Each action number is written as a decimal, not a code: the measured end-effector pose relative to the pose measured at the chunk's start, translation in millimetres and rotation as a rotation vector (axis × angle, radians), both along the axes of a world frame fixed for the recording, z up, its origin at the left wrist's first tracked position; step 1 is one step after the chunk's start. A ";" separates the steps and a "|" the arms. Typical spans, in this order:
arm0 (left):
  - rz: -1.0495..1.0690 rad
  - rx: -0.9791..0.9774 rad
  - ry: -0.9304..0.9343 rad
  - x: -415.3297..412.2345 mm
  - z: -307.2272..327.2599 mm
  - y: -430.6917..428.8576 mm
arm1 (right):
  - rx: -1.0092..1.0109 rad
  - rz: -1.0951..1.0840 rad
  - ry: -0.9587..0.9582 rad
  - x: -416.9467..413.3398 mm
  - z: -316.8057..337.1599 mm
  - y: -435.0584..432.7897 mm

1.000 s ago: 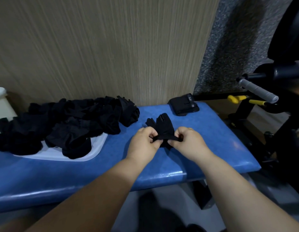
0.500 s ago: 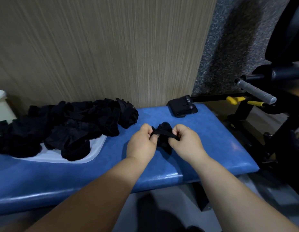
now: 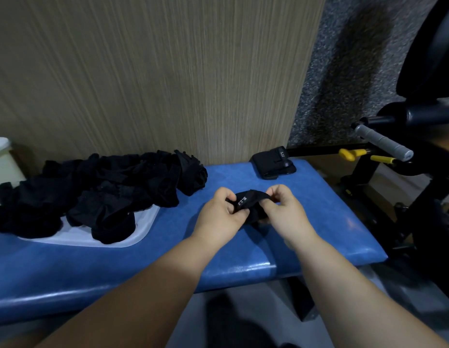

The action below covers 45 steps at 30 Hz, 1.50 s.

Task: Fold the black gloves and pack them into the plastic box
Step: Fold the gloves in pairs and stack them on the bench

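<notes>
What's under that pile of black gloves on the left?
A white plastic tray shows under the glove pile, its near rim bare on the blue bench. The gloves cover the rest, so its far edge and contents cannot be seen.

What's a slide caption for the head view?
Left hand and right hand grip a black glove above the blue bench, beside a tray heaped with gloves.

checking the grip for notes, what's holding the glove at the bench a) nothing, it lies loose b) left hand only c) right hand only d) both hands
d: the left hand and right hand each pinch one side of the glove.
</notes>
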<state>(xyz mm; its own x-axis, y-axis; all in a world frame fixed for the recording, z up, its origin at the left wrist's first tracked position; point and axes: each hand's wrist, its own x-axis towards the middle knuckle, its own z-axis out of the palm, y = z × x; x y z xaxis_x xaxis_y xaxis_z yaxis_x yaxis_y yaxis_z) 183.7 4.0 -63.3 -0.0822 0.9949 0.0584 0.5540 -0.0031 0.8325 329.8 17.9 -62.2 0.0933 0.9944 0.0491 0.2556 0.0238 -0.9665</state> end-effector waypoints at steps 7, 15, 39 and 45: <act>-0.149 -0.196 -0.274 -2.1 3.4 -6.9 | 0.017 0.021 0.122 4.8 1.6 0.4; 0.145 -0.321 -0.720 -0.7 2.8 5.6 | -0.049 0.198 0.420 0.4 4.8 -2.2; 0.125 -0.299 -0.622 5.2 8.6 7.8 | 0.211 0.153 -0.355 0.3 9.4 -11.2; 0.176 -0.355 -0.814 4.8 9.4 13.4 | 0.335 0.325 -0.606 -1.5 6.5 -19.0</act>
<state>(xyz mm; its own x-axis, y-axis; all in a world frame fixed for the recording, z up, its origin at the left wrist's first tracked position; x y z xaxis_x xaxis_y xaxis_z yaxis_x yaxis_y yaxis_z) 188.4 17.4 -53.9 -0.1167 0.9126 -0.3919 -0.2384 0.3574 0.9030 328.2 -1.1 -55.7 -0.3406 0.8903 0.3024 0.6693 0.4554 -0.5871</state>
